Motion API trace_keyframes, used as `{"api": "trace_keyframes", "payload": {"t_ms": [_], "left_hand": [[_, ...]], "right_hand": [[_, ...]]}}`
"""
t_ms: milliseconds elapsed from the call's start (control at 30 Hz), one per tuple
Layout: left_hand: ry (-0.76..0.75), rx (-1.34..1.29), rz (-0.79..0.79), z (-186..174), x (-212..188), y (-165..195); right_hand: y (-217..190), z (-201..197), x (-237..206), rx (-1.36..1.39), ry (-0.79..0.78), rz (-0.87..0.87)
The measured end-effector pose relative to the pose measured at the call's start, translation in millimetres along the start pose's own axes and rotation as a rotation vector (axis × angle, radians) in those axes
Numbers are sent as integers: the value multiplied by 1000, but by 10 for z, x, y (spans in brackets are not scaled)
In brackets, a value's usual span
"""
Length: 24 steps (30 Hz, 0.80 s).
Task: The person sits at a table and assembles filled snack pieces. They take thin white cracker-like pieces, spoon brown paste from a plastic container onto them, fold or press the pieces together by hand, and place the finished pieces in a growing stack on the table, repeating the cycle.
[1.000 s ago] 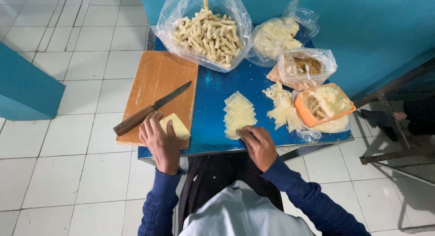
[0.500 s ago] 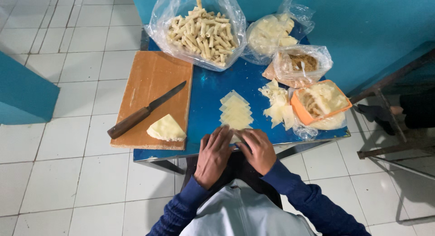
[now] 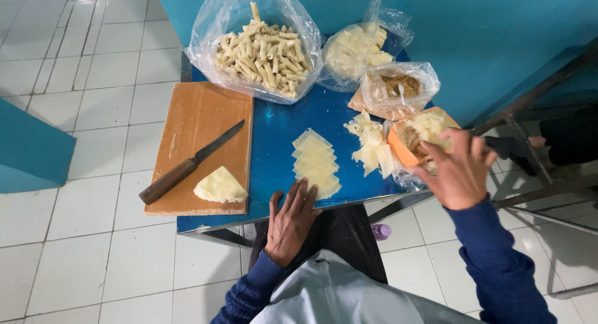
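We take the blue table as landmark. Our left hand lies flat on its near edge, fingers spread and pointing away from us, holding nothing; the fingertips sit just beside the near end of the row of pale wrapper sheets. That row runs lengthwise from near edge toward the far side, so it lies straight ahead of this hand. Our right hand is at the table's right edge, fingers curled over the orange bowl; whether it grips anything we cannot tell. On the table's left, a wooden board carries a knife and a folded wedge.
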<state>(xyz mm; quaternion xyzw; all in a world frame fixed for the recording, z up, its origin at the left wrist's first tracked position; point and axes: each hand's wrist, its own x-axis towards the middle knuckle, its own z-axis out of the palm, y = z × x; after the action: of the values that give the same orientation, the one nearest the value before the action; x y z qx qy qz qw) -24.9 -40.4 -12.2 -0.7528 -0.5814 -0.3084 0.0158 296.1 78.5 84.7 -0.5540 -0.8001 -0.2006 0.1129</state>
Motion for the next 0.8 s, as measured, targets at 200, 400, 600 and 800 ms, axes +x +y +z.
{"api": "trace_keyframes", "payload": {"t_ms": [200,400,600,800], "left_hand": [[7,-1,-2,6,-3,11],[16,-3,-1,18,-18,5],[31,-18,-2,49,-28,4],[14,-20,-18,56,-36,2]], "right_hand": [[-236,329,142,-122,12,24],[-241,573,180,-144,33,32],[-174,629,319,-174,5,16],[-153,325,348,-171,-21,39]]}}
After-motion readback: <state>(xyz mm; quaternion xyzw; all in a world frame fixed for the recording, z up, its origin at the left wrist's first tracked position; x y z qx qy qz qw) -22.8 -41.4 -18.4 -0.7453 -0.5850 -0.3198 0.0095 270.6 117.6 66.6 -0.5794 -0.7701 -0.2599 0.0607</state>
